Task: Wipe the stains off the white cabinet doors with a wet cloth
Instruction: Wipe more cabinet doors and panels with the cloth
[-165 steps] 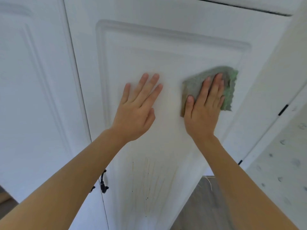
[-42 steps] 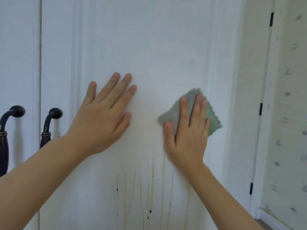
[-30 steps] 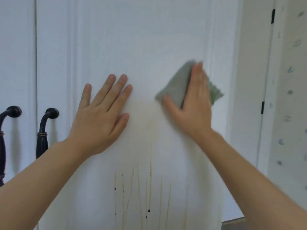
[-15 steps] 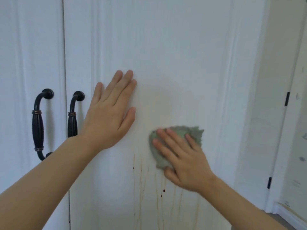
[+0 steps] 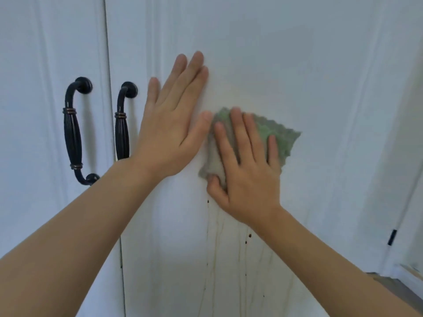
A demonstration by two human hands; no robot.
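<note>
The right white cabinet door (image 5: 297,65) fills the view. My left hand (image 5: 174,124) lies flat on its panel, fingers straight and pointing up. Just to its right, my right hand (image 5: 247,165) presses a grey-green cloth (image 5: 283,138) flat against the door with spread, straight fingers; the thumb touches the cloth's lower edge. Thin brown drip stains (image 5: 229,248) with small dark dots run down the door below the cloth. A faint yellowish smear shows above the cloth.
Two black handles, one on the left door (image 5: 73,131) and one on the right door (image 5: 122,124), flank the gap between the doors. A cream wall and a white door frame with a black hinge (image 5: 391,237) lie to the right. Floor shows at bottom right.
My right hand has slid the cloth up and slightly left, close to my left thumb. The left hand has stayed flat on the door. The view has shifted a little.
</note>
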